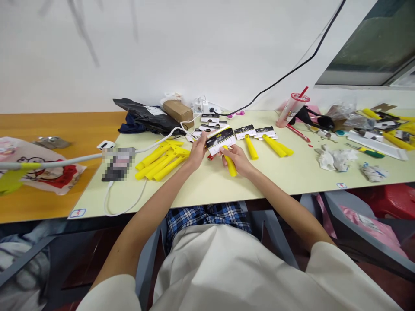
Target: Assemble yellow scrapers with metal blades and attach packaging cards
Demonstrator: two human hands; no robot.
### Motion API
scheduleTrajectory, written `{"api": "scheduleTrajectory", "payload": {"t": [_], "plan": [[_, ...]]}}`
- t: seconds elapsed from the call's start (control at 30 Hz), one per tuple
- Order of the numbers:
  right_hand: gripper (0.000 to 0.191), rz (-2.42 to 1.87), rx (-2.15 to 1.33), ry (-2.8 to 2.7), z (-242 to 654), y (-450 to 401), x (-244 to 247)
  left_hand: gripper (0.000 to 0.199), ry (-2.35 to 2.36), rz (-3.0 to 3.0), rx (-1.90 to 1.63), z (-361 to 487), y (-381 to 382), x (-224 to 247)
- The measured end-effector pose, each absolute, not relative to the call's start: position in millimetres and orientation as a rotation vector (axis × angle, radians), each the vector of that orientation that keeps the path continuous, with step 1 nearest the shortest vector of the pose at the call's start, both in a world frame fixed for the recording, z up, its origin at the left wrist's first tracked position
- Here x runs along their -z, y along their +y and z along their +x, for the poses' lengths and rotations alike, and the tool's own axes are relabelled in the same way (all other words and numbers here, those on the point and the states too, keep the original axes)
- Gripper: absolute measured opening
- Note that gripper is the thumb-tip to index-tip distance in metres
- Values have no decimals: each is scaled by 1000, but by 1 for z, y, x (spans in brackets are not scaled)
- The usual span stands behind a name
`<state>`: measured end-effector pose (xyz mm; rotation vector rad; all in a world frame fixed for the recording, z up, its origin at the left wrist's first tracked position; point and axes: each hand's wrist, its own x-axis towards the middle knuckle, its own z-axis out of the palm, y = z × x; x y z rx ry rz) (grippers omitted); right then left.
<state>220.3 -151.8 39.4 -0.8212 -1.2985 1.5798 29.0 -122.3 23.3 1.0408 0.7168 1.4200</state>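
My left hand (196, 153) grips the left edge of a black-and-white header card (221, 140), holding it tilted above the table. My right hand (239, 160) is closed around a yellow plastic handle (230, 166), its thumb at the handle's upper end by the card's lower edge. Whether the two are joined is hidden by the fingers. To the left lies a pile of yellow handles (162, 160). On the right, a yellow handle (250, 147) and a pair of yellow handles (278, 146) lie with similar cards at their tops. More loose cards (210, 118) lie behind my hands.
A phone (119, 165) and a white cable (106, 203) lie on the left. Behind are a black plastic bag (149, 116) and a brown box (177, 111). A cup with a straw (292, 110), crumpled tissues (337, 159) and a green-handled tool (369, 151) are at right.
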Motion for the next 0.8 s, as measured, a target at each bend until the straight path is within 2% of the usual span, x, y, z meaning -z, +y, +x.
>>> {"api": "scheduleTrajectory", "payload": {"t": [0.1, 0.3, 0.5, 0.8], "plan": [[57, -747, -1368, -1341, 211, -141, -50, 81, 622, 1039, -1430, 25, -122, -28], [56, -695, -1063, -1458, 202, -122, -61, 58, 586, 1165, -1462, 23, -127, -28], [63, -833, -1087, -1521, 206, -123, -46, 50, 719, 1075, -1546, 29, -129, -29], [61, -815, -1094, -1597, 206, -127, -42, 39, 738, 900, -1567, 27, -128, -31]]}}
